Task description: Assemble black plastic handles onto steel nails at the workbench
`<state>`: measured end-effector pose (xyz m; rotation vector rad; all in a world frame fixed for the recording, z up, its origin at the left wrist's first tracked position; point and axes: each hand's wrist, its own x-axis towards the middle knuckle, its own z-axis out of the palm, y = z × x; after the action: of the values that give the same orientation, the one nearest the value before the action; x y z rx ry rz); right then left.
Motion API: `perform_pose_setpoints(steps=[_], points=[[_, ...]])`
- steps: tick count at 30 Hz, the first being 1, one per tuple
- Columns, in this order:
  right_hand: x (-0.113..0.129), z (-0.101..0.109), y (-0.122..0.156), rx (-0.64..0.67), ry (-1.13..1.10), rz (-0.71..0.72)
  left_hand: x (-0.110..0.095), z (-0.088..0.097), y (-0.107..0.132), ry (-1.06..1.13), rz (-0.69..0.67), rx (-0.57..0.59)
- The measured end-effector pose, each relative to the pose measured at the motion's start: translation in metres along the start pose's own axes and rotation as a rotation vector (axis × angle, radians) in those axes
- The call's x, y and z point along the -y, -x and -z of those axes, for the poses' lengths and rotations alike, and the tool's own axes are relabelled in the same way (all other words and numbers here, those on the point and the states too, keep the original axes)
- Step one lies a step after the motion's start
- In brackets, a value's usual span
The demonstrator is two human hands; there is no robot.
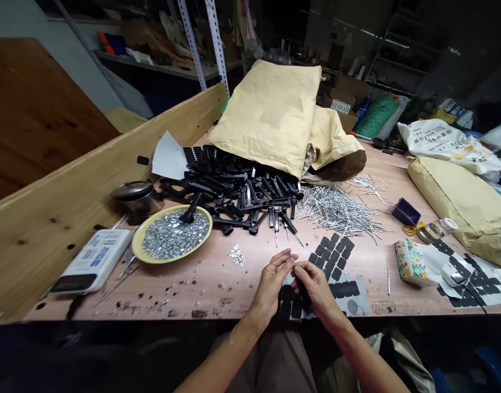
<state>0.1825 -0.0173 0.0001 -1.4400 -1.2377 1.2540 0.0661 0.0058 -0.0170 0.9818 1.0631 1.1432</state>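
My left hand (271,281) and my right hand (314,284) meet near the table's front edge, fingertips pinched close together. A small shiny bit shows at the fingertips, too little to name. Just beyond them lie black plastic handle-like parts (248,199) in a heap, a few with thin metal rods sticking out. Under and beside the hands are black rounded pads (332,254) and a grey sheet (363,297). A small group of metal washers (236,255) lies to the left. Thin metal rods (340,210) are piled behind the pads.
A yellow bowl (137,251) of small metal pieces, with a black part on top, stands left beside a white scale (106,254). Large paper sacks (270,109) stand at the back. A flowered box (410,262), blue tray (406,212) and jar (430,232) are right. A wooden board (90,191) edges the left.
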Motion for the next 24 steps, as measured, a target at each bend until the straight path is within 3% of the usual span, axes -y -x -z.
perform_pose_setpoints(steps=[5,7,12,17,20,22,24], points=[[-0.016,0.073,-0.021,-0.422,0.694,0.369,0.005,-0.002,-0.037,-0.763,-0.519,-0.103],[-0.027,0.101,-0.031,-0.481,0.938,0.435,0.006,-0.005,-0.056,-0.988,-0.683,-0.088],[-0.05,0.139,-0.05,-0.453,1.316,0.472,0.02,-0.013,-0.091,-1.227,-0.844,0.066],[-0.054,0.162,-0.068,-0.446,1.412,0.465,0.031,-0.007,-0.108,-1.292,-0.911,0.09],[-0.057,0.165,-0.064,-0.427,1.434,0.483,0.028,-0.003,-0.111,-1.259,-0.976,0.115],[-0.062,0.158,-0.051,-0.306,1.412,0.588,0.021,-0.006,-0.108,-1.208,-1.029,0.126],[-0.066,0.149,-0.037,-0.069,1.344,0.743,0.013,-0.012,-0.101,-1.13,-1.077,0.114]])
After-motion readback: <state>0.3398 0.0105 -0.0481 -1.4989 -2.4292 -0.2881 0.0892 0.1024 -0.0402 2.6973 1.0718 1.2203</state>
